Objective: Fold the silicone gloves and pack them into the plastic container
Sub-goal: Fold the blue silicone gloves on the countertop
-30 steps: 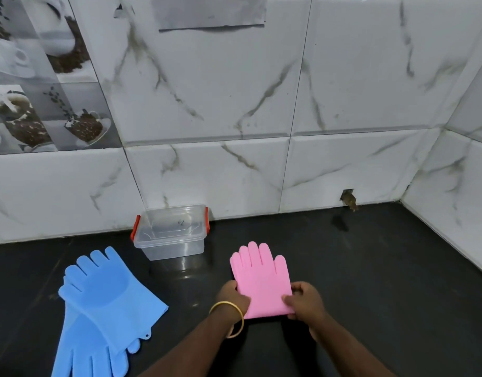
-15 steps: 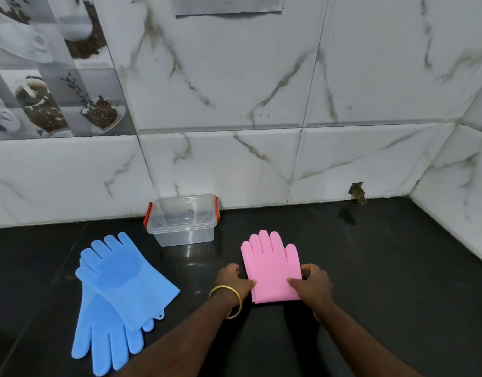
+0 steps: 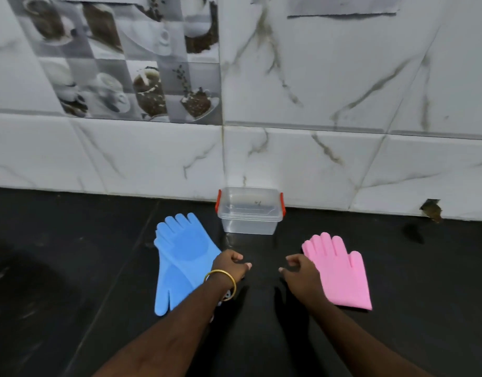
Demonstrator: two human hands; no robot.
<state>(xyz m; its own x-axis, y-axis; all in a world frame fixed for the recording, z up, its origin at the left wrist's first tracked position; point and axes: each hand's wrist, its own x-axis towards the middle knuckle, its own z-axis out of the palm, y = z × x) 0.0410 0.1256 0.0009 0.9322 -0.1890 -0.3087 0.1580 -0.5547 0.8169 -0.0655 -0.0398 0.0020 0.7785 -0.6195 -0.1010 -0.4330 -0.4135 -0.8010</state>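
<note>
Lying towards the counter's (image 3: 71,268) left, 2 blue gloves (image 3: 180,257) remain stacked and unfolded. The left hand (image 3: 230,265) has let go, loosely curled, empty. At the back edge sits the plastic container (image 3: 249,213), empty. The right hand (image 3: 299,270), likewise empty, has released the pink gloves (image 3: 340,273), now right of centre; blue likely follows.

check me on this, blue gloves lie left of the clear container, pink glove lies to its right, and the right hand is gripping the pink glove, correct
Not quite: in the head view the right hand grips nothing; it sits loosely curled beside the pink glove. The blue gloves do lie left of the container, pink right.
</note>
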